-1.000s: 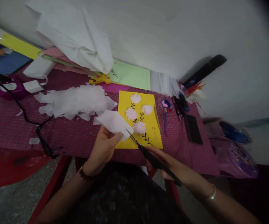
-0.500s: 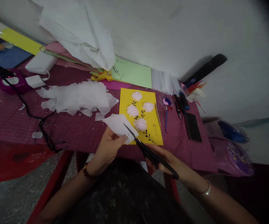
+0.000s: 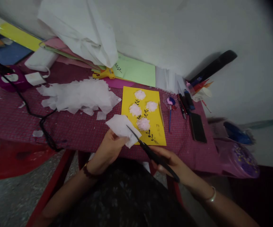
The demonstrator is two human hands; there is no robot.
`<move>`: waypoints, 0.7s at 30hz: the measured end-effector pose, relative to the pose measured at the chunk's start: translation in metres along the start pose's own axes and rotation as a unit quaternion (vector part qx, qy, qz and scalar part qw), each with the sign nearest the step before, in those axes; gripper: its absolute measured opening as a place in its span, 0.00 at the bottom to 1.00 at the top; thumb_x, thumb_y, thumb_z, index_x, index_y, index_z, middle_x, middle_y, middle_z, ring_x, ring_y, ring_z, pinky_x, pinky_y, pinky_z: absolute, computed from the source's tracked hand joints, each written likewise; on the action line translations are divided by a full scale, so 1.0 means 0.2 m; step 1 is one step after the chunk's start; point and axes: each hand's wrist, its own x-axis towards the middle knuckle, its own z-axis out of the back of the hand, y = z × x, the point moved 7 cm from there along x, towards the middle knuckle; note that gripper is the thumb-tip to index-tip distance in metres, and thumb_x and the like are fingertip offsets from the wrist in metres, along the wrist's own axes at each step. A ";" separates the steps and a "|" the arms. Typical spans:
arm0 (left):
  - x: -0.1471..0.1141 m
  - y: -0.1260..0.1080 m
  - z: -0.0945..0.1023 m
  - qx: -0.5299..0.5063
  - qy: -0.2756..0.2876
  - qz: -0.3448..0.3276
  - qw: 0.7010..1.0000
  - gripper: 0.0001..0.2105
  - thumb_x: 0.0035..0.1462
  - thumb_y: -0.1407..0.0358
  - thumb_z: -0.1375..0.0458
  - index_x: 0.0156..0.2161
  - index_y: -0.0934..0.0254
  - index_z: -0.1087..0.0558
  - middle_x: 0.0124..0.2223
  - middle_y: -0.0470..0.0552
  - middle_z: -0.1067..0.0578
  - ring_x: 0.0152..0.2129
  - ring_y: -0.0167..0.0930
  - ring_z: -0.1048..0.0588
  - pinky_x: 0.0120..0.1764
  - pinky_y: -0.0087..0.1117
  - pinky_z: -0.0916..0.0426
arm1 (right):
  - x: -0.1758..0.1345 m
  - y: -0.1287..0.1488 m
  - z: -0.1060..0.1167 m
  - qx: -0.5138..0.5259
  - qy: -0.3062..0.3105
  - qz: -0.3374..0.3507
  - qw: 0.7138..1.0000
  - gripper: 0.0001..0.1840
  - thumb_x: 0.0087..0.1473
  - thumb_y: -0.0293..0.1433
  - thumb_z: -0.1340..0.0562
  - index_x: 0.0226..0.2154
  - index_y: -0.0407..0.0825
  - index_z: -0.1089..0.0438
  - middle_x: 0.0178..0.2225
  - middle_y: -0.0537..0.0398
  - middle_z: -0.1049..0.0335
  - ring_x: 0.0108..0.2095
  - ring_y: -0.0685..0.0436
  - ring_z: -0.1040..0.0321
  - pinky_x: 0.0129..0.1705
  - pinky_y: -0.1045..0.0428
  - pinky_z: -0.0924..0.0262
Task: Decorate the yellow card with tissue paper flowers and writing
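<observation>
My left hand (image 3: 111, 145) pinches a white piece of thin paper (image 3: 120, 125) between thumb and fingers, above the table's front part. Black-handled scissors (image 3: 154, 155) are gripped in my right hand (image 3: 170, 162), their blades lying across the paper's right side. Whether the blades are fully closed I cannot tell. Behind the paper lies a yellow sheet (image 3: 160, 126) bearing several pale pink paper flowers (image 3: 143, 124) and dark painted leaves. To the left spreads a heap of white paper pieces (image 3: 79, 96).
A yellow glue gun (image 3: 104, 73) rests behind the heap. A black cable (image 3: 27, 107) runs over the table's left side from a purple device (image 3: 13, 80). At right are a blue paintbrush (image 3: 169, 118), pens (image 3: 181, 105) and a phone (image 3: 198, 127); a pink container (image 3: 235, 159) stands beyond the edge.
The view has shifted slightly. The scissors look a little more closed, with their handles nearer together, and both hands stay at nearly the same place on the paper.
</observation>
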 end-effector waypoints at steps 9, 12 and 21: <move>0.04 -0.06 0.05 -0.003 -0.024 -0.011 1.000 0.14 0.43 0.70 0.32 0.39 0.63 0.24 0.39 0.51 0.20 0.37 0.35 0.22 0.41 0.35 0.27 | -0.02 -0.06 0.00 0.024 0.032 -0.005 0.999 0.35 0.49 0.45 0.33 0.58 0.57 0.37 0.32 0.55 0.34 0.29 0.48 0.38 0.29 0.53 0.39; 0.03 -0.06 0.04 0.014 -0.011 -0.009 1.000 0.15 0.41 0.71 0.31 0.38 0.63 0.23 0.39 0.50 0.20 0.35 0.33 0.22 0.41 0.33 0.28 | -0.04 -0.05 -0.02 0.044 0.070 0.001 0.997 0.40 0.49 0.48 0.33 0.61 0.55 0.43 0.35 0.53 0.34 0.33 0.47 0.36 0.34 0.51 0.39; -0.02 0.03 0.01 0.058 0.017 0.053 0.997 0.18 0.38 0.72 0.31 0.40 0.63 0.22 0.37 0.51 0.19 0.33 0.32 0.22 0.40 0.33 0.27 | -0.06 -0.02 -0.04 0.064 0.078 -0.013 0.995 0.41 0.49 0.51 0.35 0.61 0.54 0.43 0.36 0.52 0.34 0.33 0.47 0.39 0.34 0.52 0.41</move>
